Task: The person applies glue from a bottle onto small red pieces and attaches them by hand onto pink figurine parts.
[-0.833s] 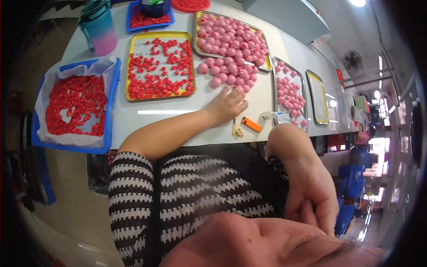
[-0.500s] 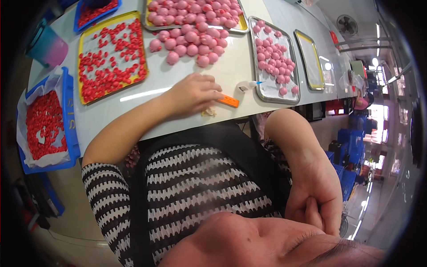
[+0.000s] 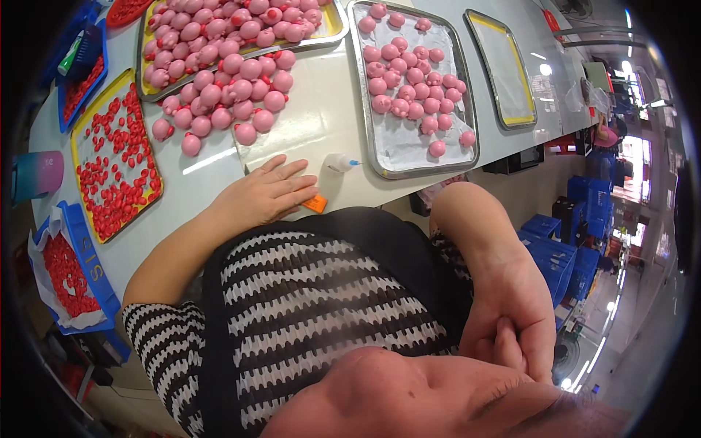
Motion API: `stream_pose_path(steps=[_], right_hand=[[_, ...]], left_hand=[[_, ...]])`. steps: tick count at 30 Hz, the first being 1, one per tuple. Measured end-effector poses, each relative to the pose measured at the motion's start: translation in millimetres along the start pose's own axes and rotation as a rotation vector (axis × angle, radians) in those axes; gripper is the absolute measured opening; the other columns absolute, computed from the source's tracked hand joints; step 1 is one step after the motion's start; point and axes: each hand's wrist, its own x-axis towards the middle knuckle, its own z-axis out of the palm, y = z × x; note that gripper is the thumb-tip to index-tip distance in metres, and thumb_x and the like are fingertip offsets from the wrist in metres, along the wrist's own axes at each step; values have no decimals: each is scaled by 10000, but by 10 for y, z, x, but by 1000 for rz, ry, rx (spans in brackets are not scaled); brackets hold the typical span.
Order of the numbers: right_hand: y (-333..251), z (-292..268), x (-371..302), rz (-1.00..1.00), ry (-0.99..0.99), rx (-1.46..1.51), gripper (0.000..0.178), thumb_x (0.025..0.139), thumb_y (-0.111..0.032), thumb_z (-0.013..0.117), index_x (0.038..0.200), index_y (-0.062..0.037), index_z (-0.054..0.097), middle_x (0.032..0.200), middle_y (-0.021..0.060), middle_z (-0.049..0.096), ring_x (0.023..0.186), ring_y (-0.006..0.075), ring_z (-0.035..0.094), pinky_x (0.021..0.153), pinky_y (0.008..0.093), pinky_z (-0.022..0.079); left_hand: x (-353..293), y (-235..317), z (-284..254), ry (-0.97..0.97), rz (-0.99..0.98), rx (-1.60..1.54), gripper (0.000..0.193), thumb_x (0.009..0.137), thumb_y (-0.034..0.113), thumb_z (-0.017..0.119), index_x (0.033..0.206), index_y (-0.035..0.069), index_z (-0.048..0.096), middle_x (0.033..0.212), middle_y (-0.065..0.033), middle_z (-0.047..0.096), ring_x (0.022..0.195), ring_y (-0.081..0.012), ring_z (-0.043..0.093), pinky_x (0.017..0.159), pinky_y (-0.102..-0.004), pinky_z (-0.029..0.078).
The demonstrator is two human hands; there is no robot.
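- Your left hand (image 3: 266,191) lies palm down on the white table (image 3: 208,174), fingers outstretched and loosely spread, gripping nothing that shows; what may be under the palm is hidden.
- An orange lighter-like piece (image 3: 315,204) sits on the table right by those fingers, partly covered by them; you cannot tell from here whether they touch it.
- Your right hand (image 3: 515,332) is raised near your face, its fingers curled inward; whether they hold anything cannot be told.
- The pink balls (image 3: 250,69) nearest your left hand form a loose cluster on the table beyond it, some showing small red parts.
- Behind that cluster, a metal-rimmed tray (image 3: 332,20) carries a heap of the same balls.
- To the right, a second tray (image 3: 394,152), lined with white paper, bears more pink balls, spread in a patch.
- A small bottle (image 3: 337,163) stands between your left hand and this second tray, its blue tip pointing toward the tray's edge.
- On your left, a yellow-edged tray (image 3: 104,93) holds scattered red pieces (image 3: 115,204).
- A paper-lined blue crate (image 3: 98,270) nearer you holds more red pieces, beside a teal-and-pink tumbler (image 3: 40,175).
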Motion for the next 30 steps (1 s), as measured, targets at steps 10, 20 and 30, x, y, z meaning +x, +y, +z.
stream_pose_path(steps=[10, 20, 30], right_hand=[[-302, -178, 81, -271, -16, -271, 364, 801, 91, 405, 512, -90, 279, 408, -87, 255, 381, 47, 296, 1119, 357, 164], [-1294, -381, 1126, -78, 56, -153, 310, 811, -112, 458, 528, -105, 333, 445, -45, 266, 392, 83, 300, 744, 231, 426], [-2119, -324, 1843, -98, 100, -143, 253, 708, -42, 447, 516, -93, 290, 473, -38, 254, 408, 83, 290, 641, 191, 381]], left_hand=[[185, 103, 237, 161, -44, -104, 308, 686, 89, 642, 943, -10, 503, 1178, -172, 505, 1177, -348, 444, 1025, -504, 305], [-305, 1575, 356, 253, -428, 357, 298, 725, 161, 660, 954, 24, 527, 1315, -223, 340, 1264, -410, 288, 1026, -570, 211], [-670, 2165, 737, 258, -450, 221, 378, 838, 130, 559, 1199, 45, 481, 1315, -241, 362, 1218, -434, 355, 1011, -531, 275]])
